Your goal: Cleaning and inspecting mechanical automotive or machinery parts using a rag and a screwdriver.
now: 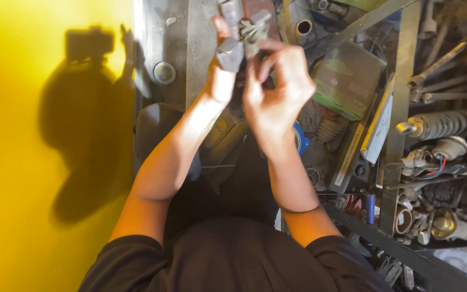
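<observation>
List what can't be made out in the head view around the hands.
- Grey metal part: exact kind unclear; motion blur, fingers cover it, its top is cut by the upper edge.
- Left hand: grip contact hidden behind the part.
- Right hand: fingertips blurred, so their hold is unclear.
- Blue round thing: mostly hidden by the right wrist.
- Green box: print too small.

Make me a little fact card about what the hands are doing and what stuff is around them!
left hand: raised left hand grips a small grey metal part
right hand: raised right hand pinches the same part from the other side
under the hands: dark clothing, crouched legs
right side: green box, coil spring, blue cylinder, metal frame bars, many loose parts
left side: yellow floor with the person's shadow
near the top: metal ring
</observation>
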